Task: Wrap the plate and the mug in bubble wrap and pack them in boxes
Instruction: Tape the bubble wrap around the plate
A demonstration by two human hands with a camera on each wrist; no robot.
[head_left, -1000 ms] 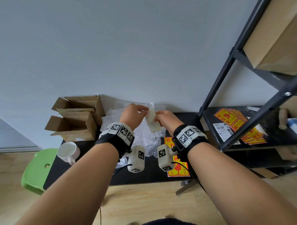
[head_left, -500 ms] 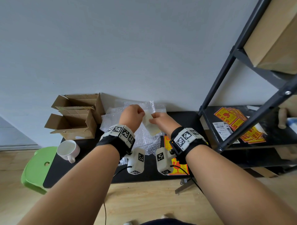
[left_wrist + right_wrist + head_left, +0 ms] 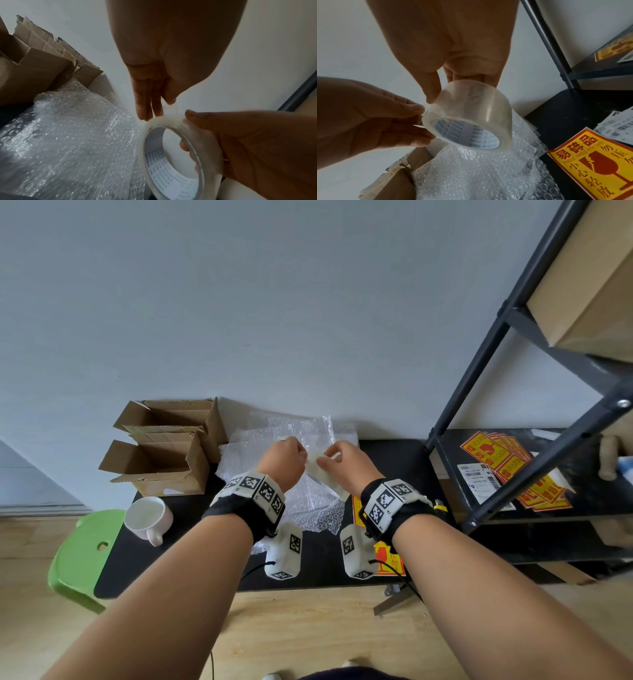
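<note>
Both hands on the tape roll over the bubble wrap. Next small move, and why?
Probably pull the left hand away to peel out a strip. Its fingertips pinch the loose end at the rim of the tape roll, which the right hand grips above the bubble wrap. No free strip shows yet.

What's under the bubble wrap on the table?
The bubble wrap lies on the black table, overlapping a yellow sticker. Whether a plate sits beneath cannot be seen; the wrap hides it.

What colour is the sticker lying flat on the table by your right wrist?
Yellow with an orange border and dark red print, the fragile sticker; clearest in the right wrist view.
</note>
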